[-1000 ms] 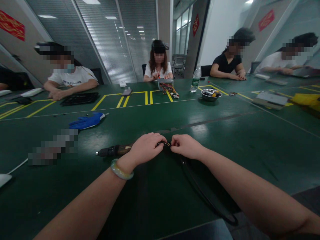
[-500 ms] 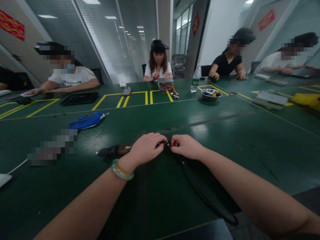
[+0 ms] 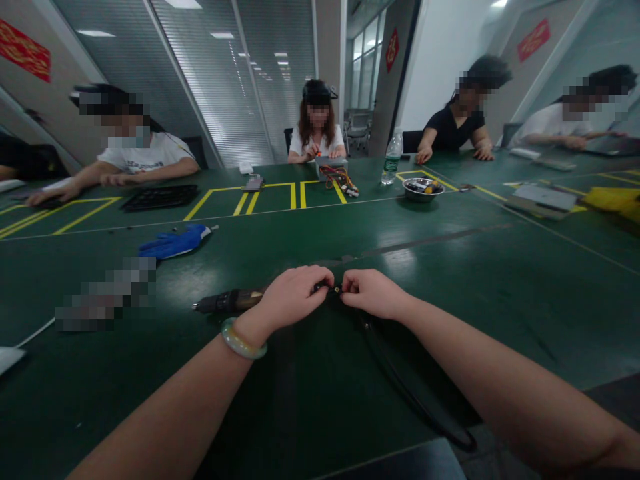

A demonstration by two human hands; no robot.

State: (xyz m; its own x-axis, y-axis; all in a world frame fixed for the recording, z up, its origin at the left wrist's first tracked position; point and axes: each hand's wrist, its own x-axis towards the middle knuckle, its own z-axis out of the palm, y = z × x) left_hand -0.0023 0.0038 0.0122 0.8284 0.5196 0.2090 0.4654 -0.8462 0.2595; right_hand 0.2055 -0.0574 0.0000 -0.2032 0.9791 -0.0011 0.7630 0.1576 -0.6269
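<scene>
A dark electric screwdriver [image 3: 230, 301] lies across the table with its bit end pointing left. My left hand [image 3: 297, 293] is wrapped round its rear end, with the wrist bangle [image 3: 244, 340] just behind. My right hand [image 3: 371, 292] faces it, thumb and fingers pinched on a small black cable plug [image 3: 337, 289] at the screwdriver's tail. Whether the plug is seated there I cannot tell. From under my right hand a black cable [image 3: 395, 373] runs down toward the table's near edge and loops back below my right forearm.
A blue glove [image 3: 175, 243] lies on the green table [image 3: 450, 280] at the left. Farther back are a black tray-like thing [image 3: 161, 197], a box with coloured wires [image 3: 331, 168], a water bottle [image 3: 392, 158] and a metal bowl [image 3: 423, 193]. Several people sit across the table.
My hands, the screwdriver and the cable look the same. Across the table, the person at the left has shifted both hands, and the person in black has moved one hand slightly.
</scene>
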